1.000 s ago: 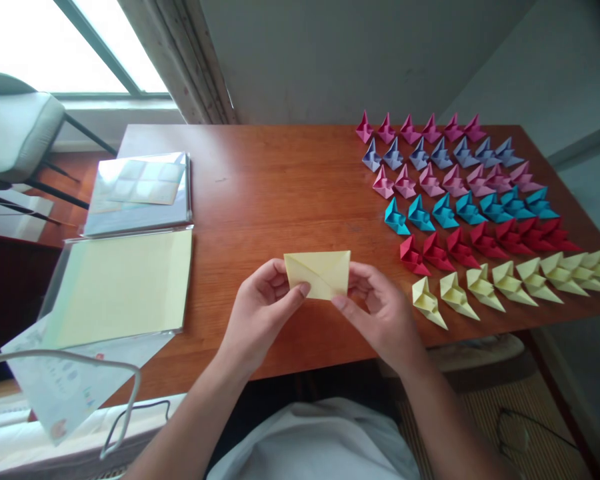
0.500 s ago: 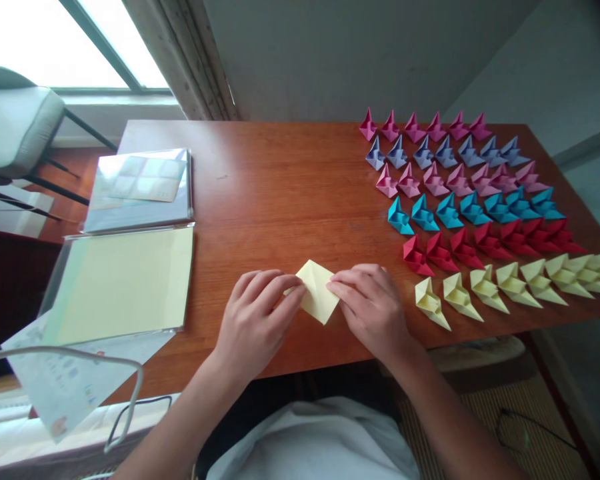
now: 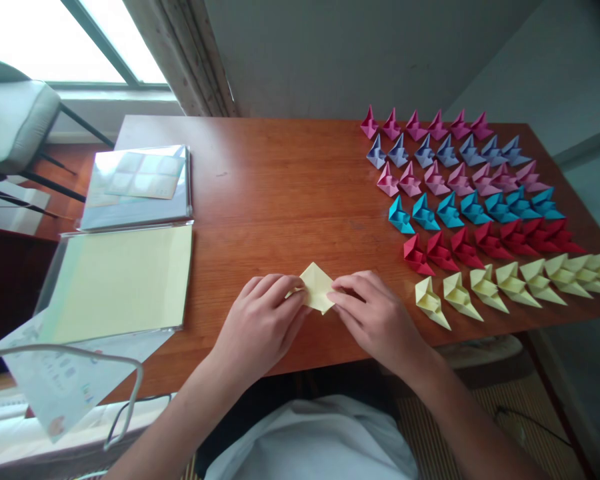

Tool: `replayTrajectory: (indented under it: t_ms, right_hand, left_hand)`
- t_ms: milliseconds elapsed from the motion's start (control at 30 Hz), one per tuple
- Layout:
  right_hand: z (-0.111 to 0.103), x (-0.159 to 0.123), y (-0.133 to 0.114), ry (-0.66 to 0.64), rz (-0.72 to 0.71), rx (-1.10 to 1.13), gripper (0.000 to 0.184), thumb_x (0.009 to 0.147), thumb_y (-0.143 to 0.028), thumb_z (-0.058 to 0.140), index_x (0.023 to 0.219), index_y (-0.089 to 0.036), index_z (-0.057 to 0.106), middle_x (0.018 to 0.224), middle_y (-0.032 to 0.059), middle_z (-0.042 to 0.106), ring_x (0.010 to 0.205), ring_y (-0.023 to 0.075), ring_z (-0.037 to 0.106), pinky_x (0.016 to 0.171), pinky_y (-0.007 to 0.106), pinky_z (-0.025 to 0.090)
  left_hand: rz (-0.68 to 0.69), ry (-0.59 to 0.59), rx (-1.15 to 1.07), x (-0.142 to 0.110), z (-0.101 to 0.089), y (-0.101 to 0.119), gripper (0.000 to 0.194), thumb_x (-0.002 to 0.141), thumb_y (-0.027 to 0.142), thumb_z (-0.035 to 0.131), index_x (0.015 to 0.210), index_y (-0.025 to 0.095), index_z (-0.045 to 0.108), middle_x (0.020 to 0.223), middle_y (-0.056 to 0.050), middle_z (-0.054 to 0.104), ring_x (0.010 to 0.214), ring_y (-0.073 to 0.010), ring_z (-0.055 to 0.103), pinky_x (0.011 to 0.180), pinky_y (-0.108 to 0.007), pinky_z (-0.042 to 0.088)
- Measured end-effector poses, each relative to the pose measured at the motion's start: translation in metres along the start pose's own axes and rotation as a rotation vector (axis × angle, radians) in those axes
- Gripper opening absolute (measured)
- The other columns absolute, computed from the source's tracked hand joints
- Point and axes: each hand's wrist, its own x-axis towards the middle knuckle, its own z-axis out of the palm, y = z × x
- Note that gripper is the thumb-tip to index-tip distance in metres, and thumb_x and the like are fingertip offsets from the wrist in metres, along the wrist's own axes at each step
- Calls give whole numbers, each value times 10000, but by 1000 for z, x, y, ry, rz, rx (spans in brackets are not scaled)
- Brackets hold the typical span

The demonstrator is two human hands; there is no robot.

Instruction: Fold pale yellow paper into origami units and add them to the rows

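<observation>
A small folded piece of pale yellow paper (image 3: 317,288) lies on the wooden table (image 3: 280,193) near its front edge. My left hand (image 3: 263,323) presses its left side with the fingers curled over the edge. My right hand (image 3: 375,317) pinches its right side with the fingertips. Only the paper's pointed top and middle show between the two hands.
Rows of finished folded paper figures fill the table's right: magenta (image 3: 420,127), lilac (image 3: 445,152), pink (image 3: 455,179), blue (image 3: 473,208), red (image 3: 480,241), yellow (image 3: 510,285). A clear folder with a yellow sheet (image 3: 120,280) and a plastic case (image 3: 137,190) lie at left. A grey chair (image 3: 15,120) stands beyond.
The yellow paper came down from in front of me onto the table and got folded smaller. Both hands closed in over it.
</observation>
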Motion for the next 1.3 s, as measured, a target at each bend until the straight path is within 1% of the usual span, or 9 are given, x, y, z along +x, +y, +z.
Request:
replayTrajectory:
  t_ms: [133,233,333,467,600,833,1033,1200,1300]
  right_hand:
    - [5,6,0,57,121,117,153,956,-161,589,944,-233,723,968,56,689,921,212,596,827,368,533]
    - [6,14,-1,68,196,155,143,961,-212,602,881,-230,719,886,42,681,864,202,597,799,354,523]
    - [8,20,-3,66,267,146,135,968,-227,594,910,-227,716,843,33,691,833,201,604,785,349,507]
    - [10,24,-5,77,331,119,91,945,-227,624,885,-223,692,780,17,688,769,197,600,744,336,485]
    - [11,27,-5,76,358,119,111,933,-235,639,829,-226,678,748,10,675,747,193,596,716,323,467]
    - [14,31,-6,61,419,72,72,917,-261,669,851,-234,668,761,3,665,753,191,582,702,316,438]
    - [14,31,-9,54,438,42,77,920,-253,668,846,-231,667,790,8,659,788,192,579,731,311,423]
    - [13,31,-11,44,450,55,85,932,-255,655,858,-218,676,800,11,656,796,190,570,744,309,423]
    - [13,31,-11,54,442,100,53,932,-241,652,914,-210,691,820,14,668,797,189,568,748,310,435]
  left_hand:
    - [-87,22,-90,4,4,-2,166,989,210,522,998,207,688,1049,-42,735,903,-199,640,816,-354,472]
    - [-138,89,-72,7,8,-1,202,992,224,522,1125,207,673,1030,-46,749,856,-196,646,798,-347,479]
    - [-167,131,-35,9,10,-1,265,986,239,538,1228,197,638,1024,-49,762,845,-203,664,795,-347,483]
    - [-183,127,-17,12,11,-2,226,981,239,548,1167,199,668,984,-36,765,809,-203,665,768,-340,482]
    - [-190,114,-10,13,11,-2,201,982,246,544,1117,201,686,950,-37,758,787,-203,656,745,-333,477]
    - [-184,97,12,12,12,0,252,986,227,526,1205,207,650,974,-44,744,808,-209,645,771,-344,478]
    - [-199,92,-14,12,15,2,258,985,209,521,1203,196,658,1123,-62,717,936,-222,664,821,-346,517]
    - [-183,88,-25,13,15,2,265,985,190,512,1200,198,668,1131,-58,713,959,-223,665,839,-357,536]
    - [-184,94,-29,14,15,1,259,982,192,523,1195,205,670,1125,-56,717,960,-221,666,844,-357,540]
